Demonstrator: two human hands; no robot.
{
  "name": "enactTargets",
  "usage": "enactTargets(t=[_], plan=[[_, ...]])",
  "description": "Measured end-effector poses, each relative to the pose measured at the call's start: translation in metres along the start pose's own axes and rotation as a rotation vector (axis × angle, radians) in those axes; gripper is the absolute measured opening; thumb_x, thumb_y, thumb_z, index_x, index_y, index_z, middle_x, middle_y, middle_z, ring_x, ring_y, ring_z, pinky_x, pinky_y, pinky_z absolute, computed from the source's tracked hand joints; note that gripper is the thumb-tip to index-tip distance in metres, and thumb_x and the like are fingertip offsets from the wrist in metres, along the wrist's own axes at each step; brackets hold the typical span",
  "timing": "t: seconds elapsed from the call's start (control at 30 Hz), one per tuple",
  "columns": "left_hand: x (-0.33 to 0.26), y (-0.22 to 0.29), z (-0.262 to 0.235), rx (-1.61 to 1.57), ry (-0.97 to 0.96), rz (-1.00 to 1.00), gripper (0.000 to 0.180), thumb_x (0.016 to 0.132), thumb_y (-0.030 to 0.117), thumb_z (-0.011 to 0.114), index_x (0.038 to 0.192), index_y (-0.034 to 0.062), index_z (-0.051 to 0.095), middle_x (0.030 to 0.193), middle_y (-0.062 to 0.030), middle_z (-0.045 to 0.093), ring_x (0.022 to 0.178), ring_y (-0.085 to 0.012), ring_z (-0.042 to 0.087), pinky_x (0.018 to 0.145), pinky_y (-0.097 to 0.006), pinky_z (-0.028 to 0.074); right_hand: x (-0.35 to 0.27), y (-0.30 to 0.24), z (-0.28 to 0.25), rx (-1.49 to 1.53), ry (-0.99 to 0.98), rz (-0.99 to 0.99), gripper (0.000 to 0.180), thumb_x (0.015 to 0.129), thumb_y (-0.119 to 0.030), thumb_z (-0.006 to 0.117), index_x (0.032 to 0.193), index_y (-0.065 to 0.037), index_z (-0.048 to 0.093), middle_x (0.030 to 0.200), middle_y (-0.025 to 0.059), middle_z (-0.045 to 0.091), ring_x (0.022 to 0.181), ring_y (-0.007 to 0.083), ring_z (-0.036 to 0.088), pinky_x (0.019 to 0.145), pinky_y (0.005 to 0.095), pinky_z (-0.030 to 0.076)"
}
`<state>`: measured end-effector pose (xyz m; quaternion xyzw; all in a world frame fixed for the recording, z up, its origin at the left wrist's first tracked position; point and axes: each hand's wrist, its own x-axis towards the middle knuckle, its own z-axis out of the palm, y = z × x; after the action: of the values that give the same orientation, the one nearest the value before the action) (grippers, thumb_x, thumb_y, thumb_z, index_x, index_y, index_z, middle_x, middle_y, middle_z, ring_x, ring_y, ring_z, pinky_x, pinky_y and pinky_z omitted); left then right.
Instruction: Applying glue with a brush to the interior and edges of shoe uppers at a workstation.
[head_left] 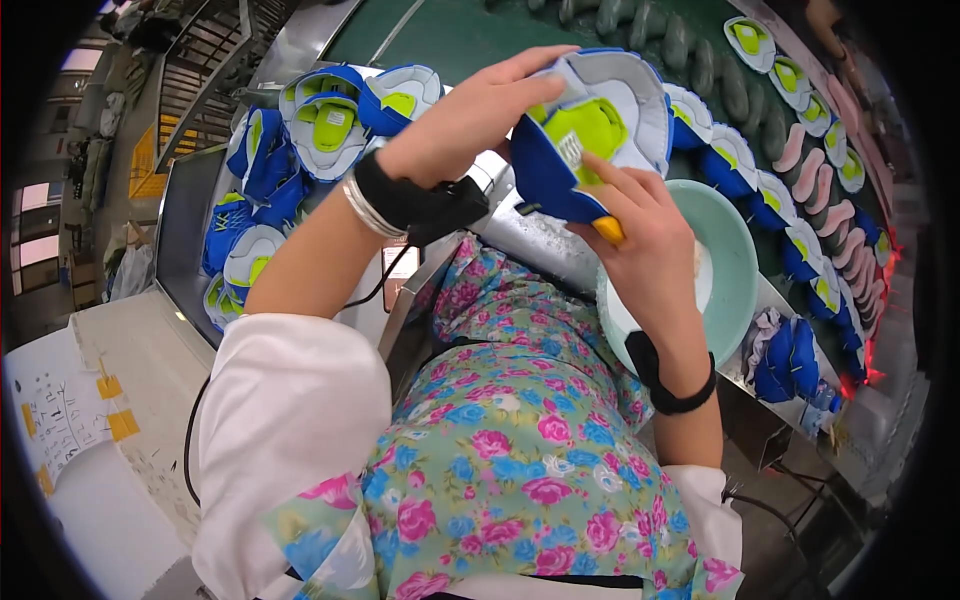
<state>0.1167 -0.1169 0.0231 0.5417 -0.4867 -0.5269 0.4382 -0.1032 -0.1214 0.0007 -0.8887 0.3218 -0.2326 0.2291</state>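
Close by basin rim (752,262), shoe upper (598,128)

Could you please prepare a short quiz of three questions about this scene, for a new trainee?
1. Which bright colour is the tongue inside the padded, blue-and-white shoe upper that the left hand holds?
2. True or false: a round, pale-green basin stands on the person's right side.
3. What is around the right wrist?
a) a red ribbon
b) a dark, black band
c) a silver chain

Key: 1. Lime green. 2. True. 3. b.
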Motion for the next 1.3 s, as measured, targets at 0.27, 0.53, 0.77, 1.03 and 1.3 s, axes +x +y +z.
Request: enactTargets(t=[0.27, 0.53, 0.77, 1.03, 1.3], plan=[[-0.051, -0.04, 0.018, 0.141, -0.315, 0.126, 0.081, 0.081, 0.004, 0.064, 0.15, 0.0044, 0.021, 0.148, -0.0166, 0.034, 0.118, -0.0201, 0.049, 0.105, -0.035, 0.035, -0.045, -0.018, -0.035, 0.505, -0.054, 0.145, 0.041, 0.064, -0.007, 0.082, 0.103, -0.005, 0.067, 0.101, 0.0118, 0.066, 0.1, 0.0286, 0.061, 0.084, 0.0369, 0.051], [-0.083, -0.046, 0.069, 0.042, -0.016, -0.011, 0.04, 0.09, -0.002, 0.055, 0.129, -0.0054, 0.05, 0.128, -0.0145, 0.058, 0.114, -0.0173, 0.054, 0.097, -0.03, 0.042, -0.098, 0.017, -0.041, 0.466, 0.104, 0.289, 0.018, 0.091, -0.016, 0.057, 0.097, -0.003, 0.068, 0.105, 0.0106, 0.067, 0.101, 0.0245, 0.06, 0.089, 0.0354, 0.047], [-0.133, -0.062, 0.064, -0.104, -0.737, -0.359, 0.061, 0.087, 0.027, 0.066, 0.136, -0.0037, 0.044, 0.133, -0.0192, 0.053, 0.119, -0.0244, 0.053, 0.103, -0.036, 0.039, -0.179, 0.152, 0.002, 0.369, 0.388, 1.096, 0.04, 0.089, -0.039, 0.064, 0.084, 0.0, 0.07, 0.065, 0.0112, 0.062, 0.053, 0.0157, 0.059, 0.054, 0.0268, 0.045], [-0.157, -0.09, 0.086, -0.339, -0.44, -0.124, 0.096, 0.079, 0.039, 0.075, 0.146, 0.0008, 0.018, 0.139, -0.0134, 0.031, 0.132, -0.0235, 0.033, 0.11, -0.036, 0.027, -0.217, 0.167, 0.006, 0.168, 0.239, 1.014, 0.026, 0.086, -0.023, 0.068, 0.093, 0.002, 0.071, 0.07, 0.0081, 0.066, 0.065, 0.0133, 0.062, 0.062, 0.0264, 0.048], [-0.162, -0.097, 0.071, -0.4, -0.392, -0.215, 0.074, 0.084, 0.028, 0.073, 0.141, 0.0013, 0.035, 0.138, -0.0115, 0.041, 0.129, -0.0228, 0.04, 0.109, -0.035, 0.029, -0.206, 0.16, 0.006, 0.17, 0.228, 1.075, 0.025, 0.085, -0.02, 0.07, 0.095, 0.003, 0.071, 0.074, 0.0061, 0.066, 0.067, 0.0109, 0.061, 0.063, 0.0231, 0.048]])
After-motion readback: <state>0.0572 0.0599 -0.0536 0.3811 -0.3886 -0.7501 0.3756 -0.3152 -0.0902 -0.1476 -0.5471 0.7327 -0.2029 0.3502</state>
